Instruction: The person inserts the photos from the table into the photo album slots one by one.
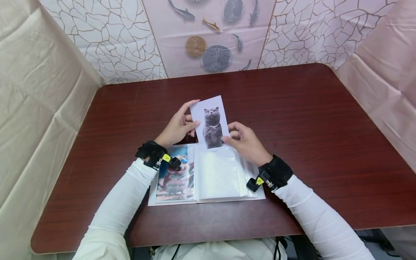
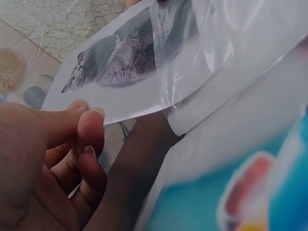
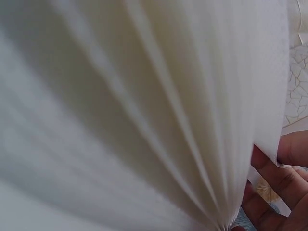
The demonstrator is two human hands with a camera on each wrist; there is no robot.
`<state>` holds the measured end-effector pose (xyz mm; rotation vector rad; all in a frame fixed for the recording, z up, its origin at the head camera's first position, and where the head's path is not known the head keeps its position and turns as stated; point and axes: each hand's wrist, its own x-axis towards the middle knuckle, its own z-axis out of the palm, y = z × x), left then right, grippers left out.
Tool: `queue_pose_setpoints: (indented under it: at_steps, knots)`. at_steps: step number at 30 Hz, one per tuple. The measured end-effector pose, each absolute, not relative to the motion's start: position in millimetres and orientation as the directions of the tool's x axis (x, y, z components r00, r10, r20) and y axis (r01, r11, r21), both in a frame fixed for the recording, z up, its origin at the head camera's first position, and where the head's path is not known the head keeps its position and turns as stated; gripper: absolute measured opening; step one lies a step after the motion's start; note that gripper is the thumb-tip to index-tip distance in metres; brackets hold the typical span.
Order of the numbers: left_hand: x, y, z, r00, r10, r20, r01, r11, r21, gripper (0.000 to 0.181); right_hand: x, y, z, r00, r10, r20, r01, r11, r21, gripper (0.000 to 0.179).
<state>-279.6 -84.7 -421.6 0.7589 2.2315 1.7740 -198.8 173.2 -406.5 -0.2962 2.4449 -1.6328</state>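
A white photo card [image 1: 199, 112] with a grey cat printed on it stands above the right page of an open photo album [image 1: 221, 173]. My left hand [image 1: 177, 126] pinches the card's left edge between thumb and fingers. In the left wrist view the card's lower part lies behind the clear plastic sleeve [image 2: 211, 57]. My right hand [image 1: 245, 142] pinches the top right corner of the album page, its thumb overlapping the card's lower right corner. The right wrist view has several white album pages [image 3: 159, 96] fanned out, with the right fingers [image 3: 276, 178] at the outermost sheet.
A colourful picture [image 1: 175, 180] fills the album's left page. The album lies near the front edge of the dark red-brown table [image 1: 308, 126]. Patterned cloth [image 1: 211, 32] hangs behind the table, and plain pale cloth [image 1: 42, 108] at the sides.
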Motion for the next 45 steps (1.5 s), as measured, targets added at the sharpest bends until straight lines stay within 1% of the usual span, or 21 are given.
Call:
queue_pose_setpoints:
  at_steps: [12,24,31,41,45]
  knots:
    - [-277.5,-86.3,-421.2,-0.833,0.537,0.132,0.284,0.21,0.936,0.072,-198.2,172.5,-405.5,-0.964,-0.259,-0.055,-0.052,0.39,-0.919,0.033]
    - [-278.1,-86.5,-422.5,-0.799,0.596,0.079,0.246,0.205,0.947,0.072,-197.7,171.8,-405.0,-0.966,-0.246,-0.084,-0.027,0.416,-0.909,0.034]
    - [-279.8,-87.3,-423.9,-0.782,0.62,0.066,0.232,0.192,0.954,0.073,-198.3,173.3,-406.4,-0.963,-0.26,-0.074,-0.041,0.41,-0.911,0.036]
    - [-280.0,-89.4,-423.5,-0.779,0.626,0.038,0.209,0.202,0.957,0.073,-197.5,173.0,-404.8,-0.965,-0.248,-0.091,-0.014,0.392,-0.92,0.034]
    - [-279.8,-90.7,-423.1,-0.776,0.63,0.026,0.196,0.201,0.96,0.073,-197.3,173.0,-405.4,-0.963,-0.258,-0.084,-0.024,0.392,-0.92,0.035]
